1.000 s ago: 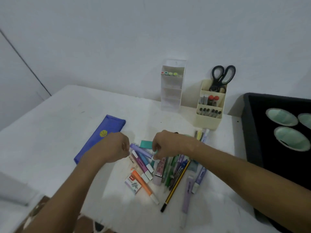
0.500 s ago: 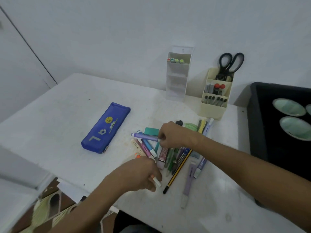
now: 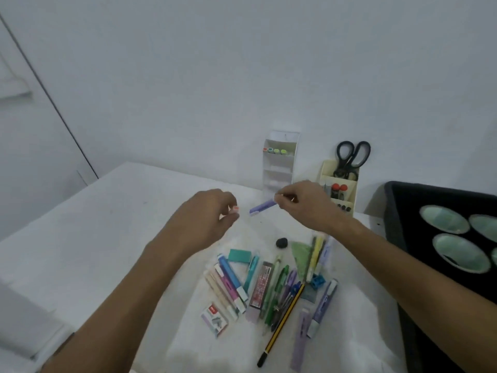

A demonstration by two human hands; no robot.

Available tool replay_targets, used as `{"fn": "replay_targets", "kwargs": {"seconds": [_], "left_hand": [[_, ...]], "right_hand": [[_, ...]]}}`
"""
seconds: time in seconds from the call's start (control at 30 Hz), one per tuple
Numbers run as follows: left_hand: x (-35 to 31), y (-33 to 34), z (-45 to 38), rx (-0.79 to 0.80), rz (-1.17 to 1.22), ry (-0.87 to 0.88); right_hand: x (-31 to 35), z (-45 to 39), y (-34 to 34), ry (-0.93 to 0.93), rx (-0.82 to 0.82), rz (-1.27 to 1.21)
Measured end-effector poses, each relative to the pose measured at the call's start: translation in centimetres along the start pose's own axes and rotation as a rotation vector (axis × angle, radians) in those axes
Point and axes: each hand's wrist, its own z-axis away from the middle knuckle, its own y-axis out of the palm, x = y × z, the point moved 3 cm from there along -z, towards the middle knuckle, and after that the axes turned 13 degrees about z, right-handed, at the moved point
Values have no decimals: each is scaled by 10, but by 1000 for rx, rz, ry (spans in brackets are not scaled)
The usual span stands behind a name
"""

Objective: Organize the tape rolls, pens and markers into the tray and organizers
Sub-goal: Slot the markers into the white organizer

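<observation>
My left hand (image 3: 204,219) hovers above the table and grips a marker; only its orange-tipped end (image 3: 235,208) shows past the fingers. My right hand (image 3: 304,205) pinches one end of a purple marker (image 3: 262,207), held just in front of the white tiered organizer (image 3: 279,168), which has several markers in its top shelf. A cream organizer (image 3: 347,203) with pens and black scissors (image 3: 352,157) stands to its right. Several pens and markers (image 3: 269,286) lie in a pile below my hands. The black tray (image 3: 398,211) at the right holds green tape rolls (image 3: 443,219).
In the pile lie a yellow-black pencil (image 3: 282,324), a teal eraser (image 3: 239,255), a small staple box (image 3: 214,320), a blue sharpener (image 3: 317,281) and a black lump (image 3: 281,242). The white table (image 3: 107,224) meets the wall behind the organizers.
Both hands rose from the pile toward the organizers. The left one picked up the orange marker and the right one carried the purple marker up and back.
</observation>
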Motion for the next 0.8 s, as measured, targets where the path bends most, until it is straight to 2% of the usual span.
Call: {"fn": "replay_targets", "kwargs": {"seconds": [0.1, 0.23, 0.37, 0.6, 0.8], "left_hand": [[-7, -23, -37, -263, 158, -24], [-12, -29, -74, -453, 303, -89], [-7, -18, -89, -490, 374, -117], [15, 7, -97, -499, 447, -168], [17, 23, -103, -520, 425, -61]], "right_hand": [[-9, -10, -35, 53, -188, -40], [-19, -12, -53, 106, -308, -37], [-28, -12, -44, 139, -300, 26], [-35, -21, -25, 76, -331, 79], [-35, -24, -11, 40, -317, 95]]}}
